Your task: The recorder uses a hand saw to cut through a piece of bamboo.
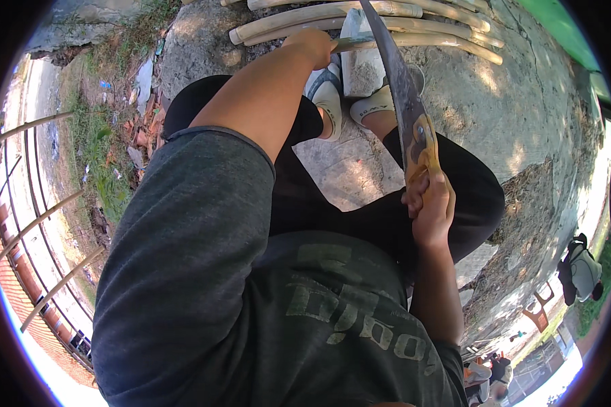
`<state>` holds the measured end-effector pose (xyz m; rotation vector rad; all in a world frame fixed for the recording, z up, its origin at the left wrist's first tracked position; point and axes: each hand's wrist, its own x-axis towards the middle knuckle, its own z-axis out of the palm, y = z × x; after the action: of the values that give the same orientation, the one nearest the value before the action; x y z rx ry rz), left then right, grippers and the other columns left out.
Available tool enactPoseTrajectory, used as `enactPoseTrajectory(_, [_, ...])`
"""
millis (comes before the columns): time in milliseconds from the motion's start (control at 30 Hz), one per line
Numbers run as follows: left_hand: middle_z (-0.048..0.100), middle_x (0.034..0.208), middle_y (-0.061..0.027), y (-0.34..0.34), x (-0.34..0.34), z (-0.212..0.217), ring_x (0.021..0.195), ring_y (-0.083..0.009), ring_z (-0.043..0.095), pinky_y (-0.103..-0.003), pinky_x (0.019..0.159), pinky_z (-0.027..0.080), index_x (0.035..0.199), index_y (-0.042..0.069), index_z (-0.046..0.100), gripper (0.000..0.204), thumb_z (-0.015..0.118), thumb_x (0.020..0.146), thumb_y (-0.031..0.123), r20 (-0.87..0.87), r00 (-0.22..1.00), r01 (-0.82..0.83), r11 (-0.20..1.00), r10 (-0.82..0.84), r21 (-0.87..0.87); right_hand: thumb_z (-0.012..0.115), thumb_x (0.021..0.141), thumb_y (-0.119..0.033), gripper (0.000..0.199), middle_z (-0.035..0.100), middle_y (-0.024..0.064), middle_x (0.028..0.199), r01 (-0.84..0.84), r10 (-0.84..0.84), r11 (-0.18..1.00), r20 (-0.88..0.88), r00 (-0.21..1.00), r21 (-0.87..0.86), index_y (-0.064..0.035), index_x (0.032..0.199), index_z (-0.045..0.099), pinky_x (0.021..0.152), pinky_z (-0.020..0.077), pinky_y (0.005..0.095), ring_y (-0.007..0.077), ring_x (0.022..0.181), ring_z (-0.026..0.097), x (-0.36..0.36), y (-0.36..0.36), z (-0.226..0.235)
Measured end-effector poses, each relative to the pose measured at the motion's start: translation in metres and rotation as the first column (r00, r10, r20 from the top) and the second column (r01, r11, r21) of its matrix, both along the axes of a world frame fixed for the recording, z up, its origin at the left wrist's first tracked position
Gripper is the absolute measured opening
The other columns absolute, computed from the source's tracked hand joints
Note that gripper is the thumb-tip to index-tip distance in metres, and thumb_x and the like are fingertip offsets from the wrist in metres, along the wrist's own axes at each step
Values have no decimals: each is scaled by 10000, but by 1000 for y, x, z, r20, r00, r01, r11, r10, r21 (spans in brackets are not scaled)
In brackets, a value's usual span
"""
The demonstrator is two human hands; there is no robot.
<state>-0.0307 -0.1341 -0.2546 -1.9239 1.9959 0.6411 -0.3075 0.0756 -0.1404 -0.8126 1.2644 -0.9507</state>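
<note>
My right hand [430, 207] is wrapped round the yellow-brown wooden handle of a handsaw [399, 85]. The saw's long grey blade points away from me, up to the far edge of the view. My left hand [312, 47] is closed on a greenish bamboo piece [355, 45], which lies across a pale concrete block [364, 73] between my feet. In this view the blade crosses the right end of that piece; whether its teeth touch the bamboo I cannot tell. Beyond the block, several long pale bamboo poles [455, 39] lie crosswise on the ground.
My feet in light shoes [327, 95] flank the block, knees bent outward. Broken brown debris [149, 129] and grass lie on the left, near slanting poles [44, 220]. To the right are a person [582, 270] and an orange-brown plastic chair [538, 315]; more people sit at the lower right.
</note>
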Motion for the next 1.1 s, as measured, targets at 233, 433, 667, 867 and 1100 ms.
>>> enactPoseTrajectory(233, [692, 1141, -183, 1, -10, 16, 1074, -341, 663, -448, 930, 530, 1218, 105, 662, 394, 625, 829, 162, 23, 1000, 10, 1000, -10, -14, 421, 1012, -395, 386, 378, -15, 568, -122, 108, 990, -191, 976, -66, -102, 761, 440, 516, 372, 265, 86, 489, 351, 19, -70, -27])
enactPoseTrajectory(433, [696, 1121, -195, -6, -2, -3, 1054, -352, 669, -448, 923, 532, 1199, 98, 675, 381, 622, 829, 174, 26, 998, 62, 998, -62, 3, 396, 1037, -353, 418, 371, -25, 590, -54, 54, 999, -92, 994, -2, -91, 714, 430, 484, 310, 259, 68, 510, 343, 18, -60, -16])
enactPoseTrajectory(667, [702, 1113, -185, 0, 1, 7, 1050, -344, 673, -449, 904, 536, 1197, 81, 673, 395, 614, 815, 161, -12, 998, -61, 998, 61, 23, 400, 1041, -375, 419, 380, -18, 589, -64, 58, 996, -91, 994, -61, -87, 740, 437, 504, 337, 248, 73, 511, 354, 2, -9, -8])
enactPoseTrajectory(867, [703, 1114, -181, -21, -9, -4, 1046, -337, 677, -437, 905, 535, 1197, 69, 674, 400, 620, 812, 162, 60, 998, 33, 999, -35, 43, 413, 1039, -346, 369, 382, -15, 599, -108, 104, 994, -103, 989, -30, -90, 775, 443, 508, 341, 255, 84, 504, 357, 40, -97, -29])
enactPoseTrajectory(1100, [700, 1117, -197, -4, 2, -5, 1040, -342, 680, -432, 908, 535, 1146, 62, 702, 360, 629, 810, 168, 69, 998, -15, 998, 11, 61, 397, 1057, -331, 405, 406, -36, 628, -98, 98, 995, -12, 995, -27, -60, 767, 480, 503, 328, 236, 53, 541, 367, -8, 3, 5])
